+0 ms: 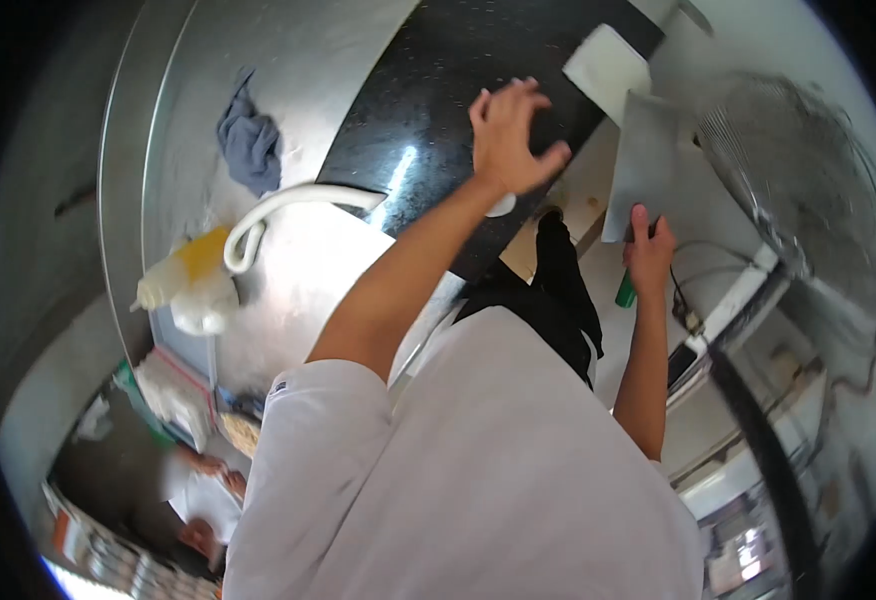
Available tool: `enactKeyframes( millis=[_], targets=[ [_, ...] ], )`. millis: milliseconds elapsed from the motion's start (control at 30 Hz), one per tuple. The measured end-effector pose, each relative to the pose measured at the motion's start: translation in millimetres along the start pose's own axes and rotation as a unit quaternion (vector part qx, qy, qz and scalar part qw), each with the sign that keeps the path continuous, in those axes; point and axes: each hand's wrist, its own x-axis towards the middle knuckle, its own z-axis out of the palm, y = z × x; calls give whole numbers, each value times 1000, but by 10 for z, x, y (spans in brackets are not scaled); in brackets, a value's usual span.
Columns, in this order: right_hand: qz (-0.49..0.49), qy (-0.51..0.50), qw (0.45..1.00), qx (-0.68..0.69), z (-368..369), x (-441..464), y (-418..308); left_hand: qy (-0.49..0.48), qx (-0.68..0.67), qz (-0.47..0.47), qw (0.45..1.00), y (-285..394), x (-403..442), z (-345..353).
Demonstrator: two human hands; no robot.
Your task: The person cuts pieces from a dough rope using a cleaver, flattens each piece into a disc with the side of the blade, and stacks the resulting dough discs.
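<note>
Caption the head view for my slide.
Right hand holds a broad, green-handled blade; left hand open over the black surface.

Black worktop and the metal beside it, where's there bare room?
The black worktop is bare, bar flecks, between the left hand and its metal-side edge. The metal surface is bare between the grey cloth and worktop, and between the curved white strip and left forearm. Crowded: around the yellowish bottle, and by the white block, where the wide blade reaches.

Broad-blade tool [642,165]: flat grey rectangular blade, green handle nearest the wearer, held out past the black board's [413,110] edge; small white round piece [502,205] on the board near that edge, partly hidden.
</note>
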Motion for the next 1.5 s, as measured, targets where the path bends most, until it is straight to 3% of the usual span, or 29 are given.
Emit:
enactKeyframes(
  millis=[67,133,200,267,333,367,400,433,467,500,533,567,600,700,767,1000,1067,1100,1133,1233,1267,1300,1333,1433,1500],
  targets=[
    [-7,27,999,17,-47,-414,225,24,-125,-89,988,96,370,-92],
    [7,48,999,5,-79,-745,602,117,21,-56,991,362,293,-80],
    [50,44,998,22,-39,-987,761,-78,175,56,980,256,-456,-117],
    [76,46,996,13,28,-949,789,-115,139,47,983,293,-284,-142],
    [-21,6,994,-109,-15,-1047,855,18,37,-22,999,186,-331,-47],
    [24,-55,995,-86,22,-1052,542,87,-172,-79,978,101,-197,-4],
    [-59,-75,994,-47,172,-872,481,171,-374,-178,894,196,13,-81],
    [-123,-105,987,-13,305,-848,475,178,-352,-149,907,225,115,-246],
    [-120,-163,979,-31,430,-831,339,184,-322,-137,918,280,83,-490],
    [-128,-223,965,-51,522,-694,151,119,-171,-90,974,213,-44,-531],
    [-136,-226,963,-48,595,-557,37,124,-165,-86,975,212,-190,-532],
    [-170,-256,942,-136,681,-456,-43,-56,68,-39,995,237,-470,-550],
    [-196,-286,912,-220,757,-435,-70,-241,294,4,925,218,-684,-570],
    [-221,-254,914,-226,792,-194,-96,-190,267,2,945,64,-590,-395],
    [-216,-251,911,-246,804,-266,-59,-231,273,-4,934,87,-543,-407],
    [-244,-223,914,-237,886,132,-394,-175,292,107,934,-156,365,-227],
    [-233,-233,926,-185,911,14,-393,-209,289,138,924,-140,312,-255],
    [-242,-295,904,-194,870,-137,-324,-240,283,142,918,-128,111,-297],
    [-236,-214,918,-238,968,-369,-83,-256,247,144,923,-147,-153,-344],
    [-236,-195,931,-200,1020,-280,186,-341,256,146,893,5,-176,-304],
    [-276,-162,928,-191,1033,-172,219,-350,249,141,892,6,-64,-256],
    [-305,-134,926,-177,1047,-263,270,-315,241,153,905,-3,11,-232],
    [-184,-198,935,-227,901,-245,-46,-269,236,168,918,-27,73,-202],
    [-266,-164,927,-207,840,78,-326,-193,230,183,936,-140,328,-104],
    [-189,-213,932,-226,868,166,-450,-201,278,188,920,-120,452,-115]
  ],
)
